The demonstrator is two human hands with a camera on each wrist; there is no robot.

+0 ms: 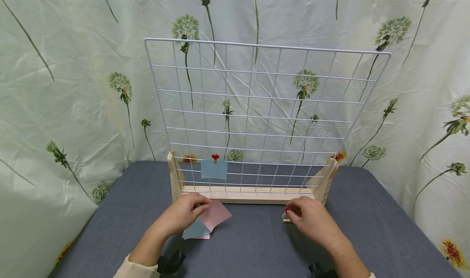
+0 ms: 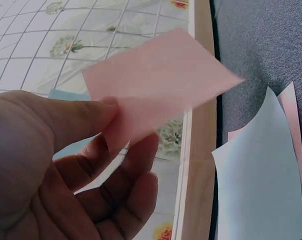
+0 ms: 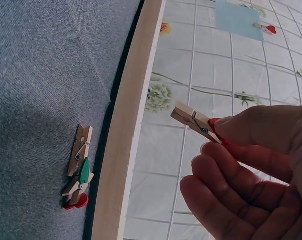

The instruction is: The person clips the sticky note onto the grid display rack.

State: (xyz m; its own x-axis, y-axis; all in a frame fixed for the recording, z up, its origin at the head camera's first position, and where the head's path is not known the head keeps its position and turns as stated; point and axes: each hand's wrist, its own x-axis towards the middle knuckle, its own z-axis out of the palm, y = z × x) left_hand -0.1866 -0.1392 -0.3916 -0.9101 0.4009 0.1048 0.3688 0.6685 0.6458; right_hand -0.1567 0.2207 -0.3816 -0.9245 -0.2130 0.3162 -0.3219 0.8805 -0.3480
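here, left hand (image 1: 185, 212) pinches paper (image 2: 153, 80), right hand (image 1: 312, 220) clothespin (image 3: 192, 119)

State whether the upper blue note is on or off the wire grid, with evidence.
On: the blue note hangs against the wire grid, a heart-topped clothespin at its top edge.

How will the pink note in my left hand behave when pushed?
The pink note probably bends easily, since it looks thin. It's likely light: your left hand pinches just one edge. It may flop little: its free part spreads nearly flat.
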